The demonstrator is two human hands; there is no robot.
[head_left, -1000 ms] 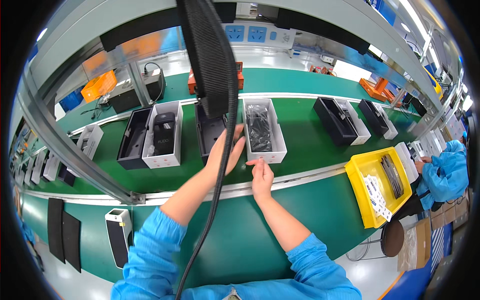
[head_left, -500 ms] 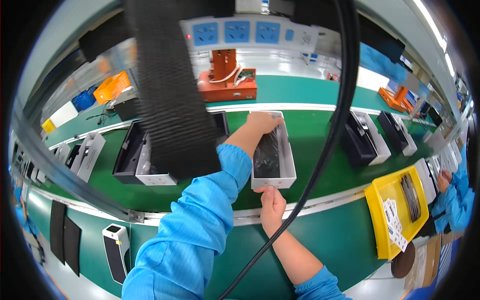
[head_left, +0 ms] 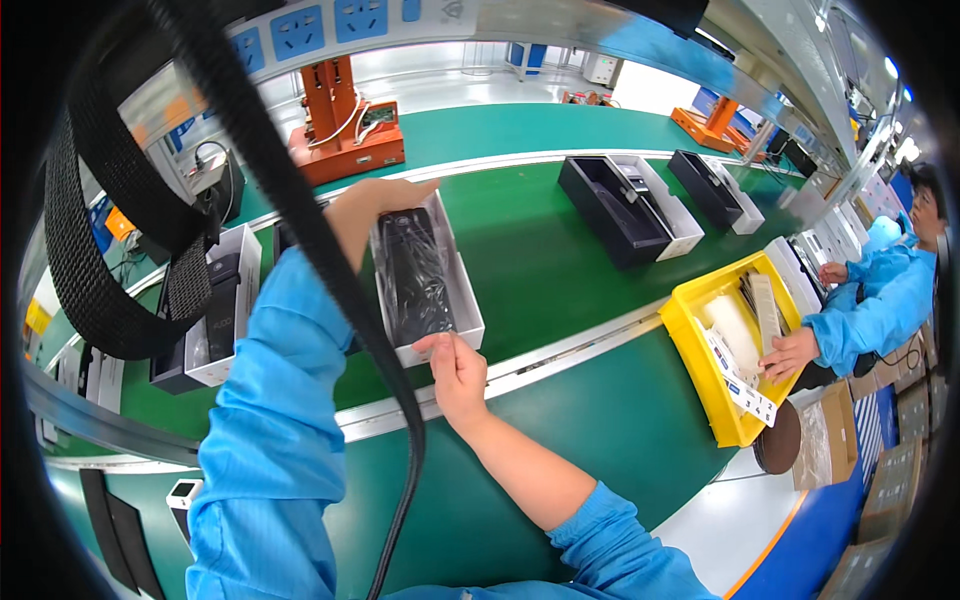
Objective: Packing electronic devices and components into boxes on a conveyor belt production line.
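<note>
A long white box (head_left: 462, 300) lies on the green belt in front of me. Inside it is a black object (head_left: 412, 280) in clear, crinkled plastic wrap. My left hand (head_left: 372, 212) is bent over the box's far end, its thumb side along the rim and some fingers hidden. At the near end my right hand (head_left: 460, 378) has its fingers curled, with thumb and index finger on the rim. A dark strap (head_left: 300, 210) crosses in front of my left forearm.
At the left sits another white box (head_left: 235, 300) holding a black item. Farther right are paired dark boxes (head_left: 610, 215) and white boxes. A co-worker's hand (head_left: 790, 355) reaches into a yellow bin (head_left: 690, 365) at the table's edge. An orange fixture (head_left: 350, 150) stands behind the belt.
The view has swung to the right, so the box and my hands appear farther left. Both hands stay at the box's ends. The co-worker's hand has come into the yellow bin.
</note>
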